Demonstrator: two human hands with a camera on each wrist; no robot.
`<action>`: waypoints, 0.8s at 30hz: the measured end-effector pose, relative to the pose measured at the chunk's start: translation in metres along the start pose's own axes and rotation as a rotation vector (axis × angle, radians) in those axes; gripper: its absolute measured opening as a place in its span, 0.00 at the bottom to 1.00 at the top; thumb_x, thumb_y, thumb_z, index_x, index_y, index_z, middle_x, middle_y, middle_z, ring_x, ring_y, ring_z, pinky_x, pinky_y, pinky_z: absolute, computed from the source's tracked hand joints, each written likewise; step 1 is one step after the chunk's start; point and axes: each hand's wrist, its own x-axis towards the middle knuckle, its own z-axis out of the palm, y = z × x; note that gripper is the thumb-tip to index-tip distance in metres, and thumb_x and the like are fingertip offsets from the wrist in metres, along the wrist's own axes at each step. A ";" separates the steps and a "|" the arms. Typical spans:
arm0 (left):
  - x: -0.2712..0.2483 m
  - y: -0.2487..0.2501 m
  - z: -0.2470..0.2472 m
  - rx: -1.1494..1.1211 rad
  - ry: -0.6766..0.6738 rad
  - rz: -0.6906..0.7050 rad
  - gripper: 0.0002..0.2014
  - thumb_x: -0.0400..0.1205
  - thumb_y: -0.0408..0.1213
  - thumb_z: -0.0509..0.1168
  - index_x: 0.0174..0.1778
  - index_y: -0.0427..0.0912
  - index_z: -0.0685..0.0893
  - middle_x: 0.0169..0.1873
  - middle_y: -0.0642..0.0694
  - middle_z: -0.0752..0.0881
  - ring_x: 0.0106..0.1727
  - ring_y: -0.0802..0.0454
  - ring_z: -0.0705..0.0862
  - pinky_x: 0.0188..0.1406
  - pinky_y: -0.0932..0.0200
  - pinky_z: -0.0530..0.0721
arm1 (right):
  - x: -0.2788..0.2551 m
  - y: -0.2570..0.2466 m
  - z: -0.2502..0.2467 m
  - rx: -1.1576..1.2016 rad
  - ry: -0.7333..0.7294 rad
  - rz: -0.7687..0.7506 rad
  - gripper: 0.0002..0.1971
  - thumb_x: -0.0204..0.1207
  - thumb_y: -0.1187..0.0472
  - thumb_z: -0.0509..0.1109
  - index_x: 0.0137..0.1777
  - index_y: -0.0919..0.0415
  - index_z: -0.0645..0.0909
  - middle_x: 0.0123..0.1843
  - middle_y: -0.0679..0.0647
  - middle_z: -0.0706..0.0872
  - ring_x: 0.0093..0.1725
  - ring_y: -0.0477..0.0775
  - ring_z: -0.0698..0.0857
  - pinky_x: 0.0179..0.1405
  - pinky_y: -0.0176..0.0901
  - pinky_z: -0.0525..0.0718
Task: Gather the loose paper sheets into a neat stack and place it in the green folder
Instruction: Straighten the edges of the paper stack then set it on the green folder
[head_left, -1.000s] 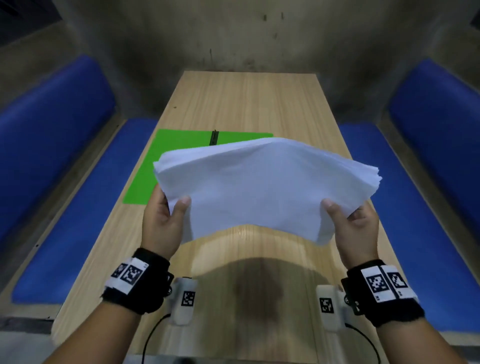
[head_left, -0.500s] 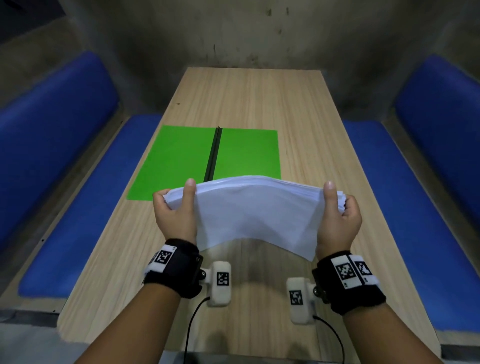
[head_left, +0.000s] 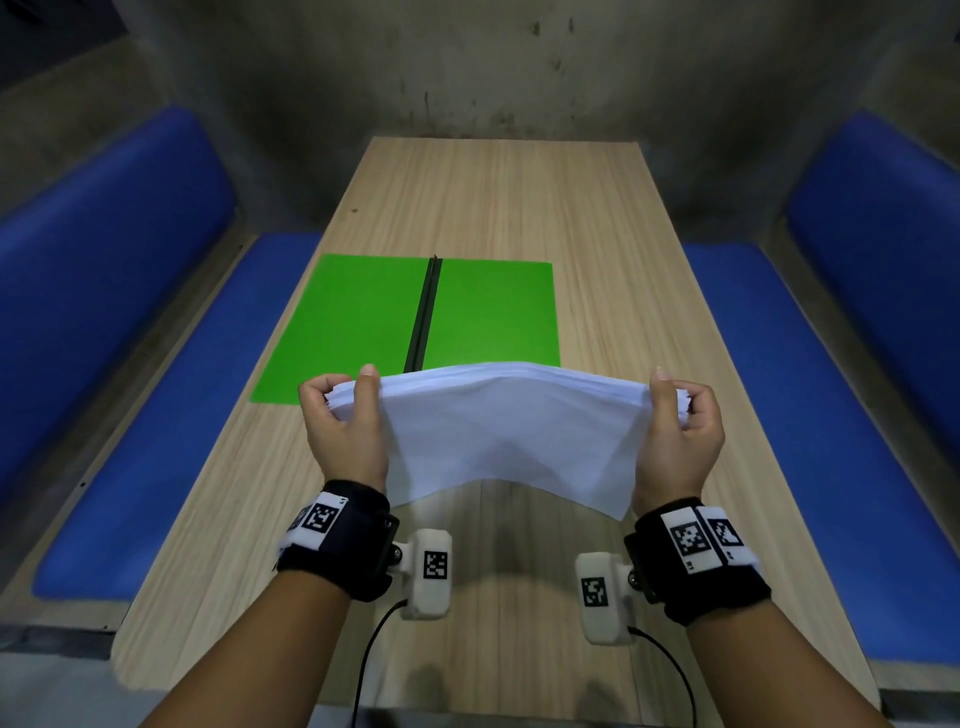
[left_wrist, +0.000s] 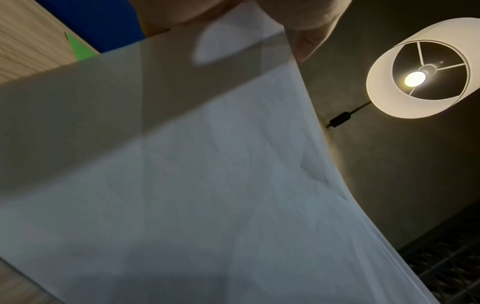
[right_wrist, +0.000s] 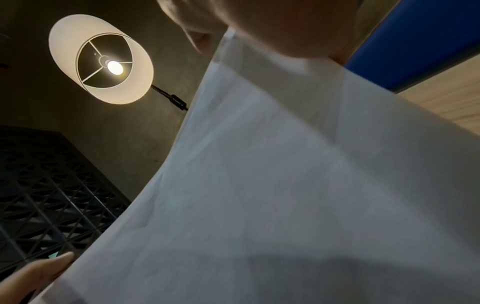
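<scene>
Paper stack (head_left: 511, 431) pinched between both hands' fingers (head_left: 368, 400).

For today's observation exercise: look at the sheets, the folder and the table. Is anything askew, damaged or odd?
Only slightly: the paper stack, gripped by the left hand and right hand, sags in the middle and its side edges look fanned. The green folder lies open and flat on the table.

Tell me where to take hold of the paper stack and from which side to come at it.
Take the paper stack by its two short side edges, left hand from the left, right hand from the right, thumbs over the near face. It stands on edge and sags in the middle, so probably only end grips keep the sheets together.
</scene>
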 end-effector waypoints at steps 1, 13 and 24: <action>0.000 0.000 0.000 0.004 -0.004 0.003 0.13 0.74 0.49 0.69 0.45 0.48 0.73 0.40 0.54 0.78 0.43 0.50 0.78 0.47 0.50 0.79 | 0.000 0.000 0.000 -0.001 0.000 0.000 0.09 0.77 0.55 0.70 0.36 0.50 0.75 0.37 0.42 0.79 0.37 0.40 0.78 0.38 0.26 0.77; 0.001 0.004 -0.003 0.062 -0.042 0.044 0.05 0.77 0.47 0.64 0.41 0.58 0.73 0.44 0.51 0.77 0.48 0.48 0.76 0.58 0.37 0.78 | 0.003 0.001 -0.003 -0.003 -0.044 -0.025 0.08 0.77 0.61 0.66 0.38 0.49 0.76 0.40 0.42 0.80 0.44 0.44 0.78 0.52 0.42 0.76; 0.008 -0.028 -0.030 0.022 -0.403 0.015 0.13 0.69 0.23 0.60 0.43 0.44 0.81 0.38 0.49 0.83 0.35 0.72 0.82 0.42 0.57 0.77 | 0.020 0.025 -0.041 -0.229 -0.477 0.029 0.17 0.76 0.79 0.64 0.57 0.58 0.78 0.48 0.51 0.85 0.42 0.33 0.85 0.49 0.45 0.79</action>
